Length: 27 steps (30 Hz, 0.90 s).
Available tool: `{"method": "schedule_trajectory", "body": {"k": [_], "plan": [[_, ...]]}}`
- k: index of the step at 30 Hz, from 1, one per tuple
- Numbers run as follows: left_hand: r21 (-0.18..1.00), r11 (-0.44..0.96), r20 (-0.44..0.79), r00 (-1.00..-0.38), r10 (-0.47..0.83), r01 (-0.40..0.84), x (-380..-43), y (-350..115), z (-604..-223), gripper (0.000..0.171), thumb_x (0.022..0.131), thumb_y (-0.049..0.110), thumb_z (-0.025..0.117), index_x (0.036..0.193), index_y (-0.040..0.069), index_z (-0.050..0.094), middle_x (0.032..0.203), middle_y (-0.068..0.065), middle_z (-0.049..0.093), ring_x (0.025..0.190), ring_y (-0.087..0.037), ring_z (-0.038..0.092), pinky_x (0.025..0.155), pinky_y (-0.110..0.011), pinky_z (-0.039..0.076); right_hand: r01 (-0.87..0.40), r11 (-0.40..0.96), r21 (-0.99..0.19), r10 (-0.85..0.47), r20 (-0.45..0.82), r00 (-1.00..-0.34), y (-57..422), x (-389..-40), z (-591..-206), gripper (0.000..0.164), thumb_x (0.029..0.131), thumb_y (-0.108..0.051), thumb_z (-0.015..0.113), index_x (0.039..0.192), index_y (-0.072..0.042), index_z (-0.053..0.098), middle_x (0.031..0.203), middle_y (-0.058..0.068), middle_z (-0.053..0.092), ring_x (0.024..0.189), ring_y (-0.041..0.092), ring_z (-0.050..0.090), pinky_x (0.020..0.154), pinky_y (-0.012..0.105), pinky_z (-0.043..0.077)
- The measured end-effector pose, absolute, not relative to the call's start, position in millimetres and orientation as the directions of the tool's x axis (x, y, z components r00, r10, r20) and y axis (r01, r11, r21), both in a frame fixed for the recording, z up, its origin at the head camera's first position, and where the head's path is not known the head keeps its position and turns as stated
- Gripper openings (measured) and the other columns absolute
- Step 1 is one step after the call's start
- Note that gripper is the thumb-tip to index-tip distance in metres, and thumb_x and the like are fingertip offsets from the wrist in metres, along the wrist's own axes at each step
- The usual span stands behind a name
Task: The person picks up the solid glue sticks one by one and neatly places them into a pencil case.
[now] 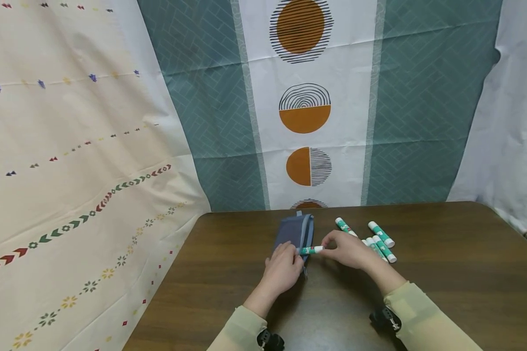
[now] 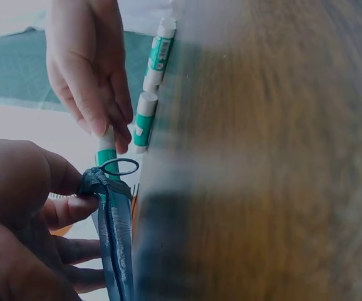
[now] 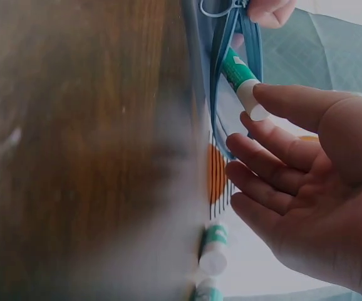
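Observation:
A dark blue zippered pouch (image 1: pixel 291 231) lies on the table, and my left hand (image 1: pixel 284 267) pinches the edge of its opening near the zipper pull. My right hand (image 1: pixel 348 249) pinches the white end of a green-and-white glue stick (image 1: pixel 311 250) between thumb and index finger. In the right wrist view that glue stick (image 3: pixel 238 73) points into the gap between the pouch's zipper edges, its far end inside. Several similar glue sticks (image 1: pixel 381 234) lie to the right, beside and beyond my right hand; one is partly covered by it.
The brown wooden table (image 1: pixel 193 297) ends at a patterned cloth (image 1: pixel 307 117) hanging behind it. A cream cloth (image 1: pixel 92 195) with small motifs hangs along the left side. White fabric (image 1: pixel 514 122) hangs at the right.

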<state>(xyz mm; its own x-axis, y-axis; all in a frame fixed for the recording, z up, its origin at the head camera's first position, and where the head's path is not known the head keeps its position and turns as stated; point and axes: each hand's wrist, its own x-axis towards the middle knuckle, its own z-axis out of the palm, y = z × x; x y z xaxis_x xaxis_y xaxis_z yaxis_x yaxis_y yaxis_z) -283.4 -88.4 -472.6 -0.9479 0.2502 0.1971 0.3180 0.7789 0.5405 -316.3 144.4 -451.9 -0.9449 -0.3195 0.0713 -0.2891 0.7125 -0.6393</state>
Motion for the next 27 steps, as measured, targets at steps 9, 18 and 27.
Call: {"method": "schedule_trajectory", "body": {"k": [9,18,27], "plan": [[0.581,0.747,0.203,-0.946,0.252,0.323,-283.7,-87.7,-472.5,0.025,0.106,0.014,0.059,0.081,0.017,0.057,0.152,-0.015,0.065,0.15,-0.043,0.051,0.106,-0.092,0.031,-0.297,0.728,-0.618,-0.338,0.053,-0.94,135.7,-319.7,-457.8,0.022,0.098,-0.032,0.085,0.104,-0.012,0.077,0.103,-0.001,0.072,0.086,0.017,0.059,0.078,0.04,0.053],[0.615,0.716,0.217,-0.944,0.25,0.331,-284.7,-86.2,-471.9,0.022,0.104,0.013,0.062,0.082,0.015,0.062,0.155,-0.02,0.062,0.148,-0.041,0.054,0.112,-0.087,0.03,-0.322,0.729,-0.604,-0.364,0.057,-0.93,126.8,-320.0,-461.1,0.019,0.102,-0.03,0.081,0.106,-0.013,0.078,0.099,-0.003,0.071,0.085,0.016,0.06,0.079,0.041,0.053],[0.612,0.711,0.228,-0.939,0.258,0.345,-284.5,-85.5,-472.2,0.023,0.106,0.012,0.06,0.083,0.015,0.061,0.151,-0.016,0.065,0.147,-0.038,0.056,0.11,-0.087,0.032,-0.328,0.74,-0.587,-0.366,0.058,-0.929,123.3,-320.4,-462.5,0.018,0.104,-0.029,0.078,0.11,-0.012,0.082,0.108,-0.001,0.075,0.096,0.017,0.065,0.09,0.048,0.057]]}}
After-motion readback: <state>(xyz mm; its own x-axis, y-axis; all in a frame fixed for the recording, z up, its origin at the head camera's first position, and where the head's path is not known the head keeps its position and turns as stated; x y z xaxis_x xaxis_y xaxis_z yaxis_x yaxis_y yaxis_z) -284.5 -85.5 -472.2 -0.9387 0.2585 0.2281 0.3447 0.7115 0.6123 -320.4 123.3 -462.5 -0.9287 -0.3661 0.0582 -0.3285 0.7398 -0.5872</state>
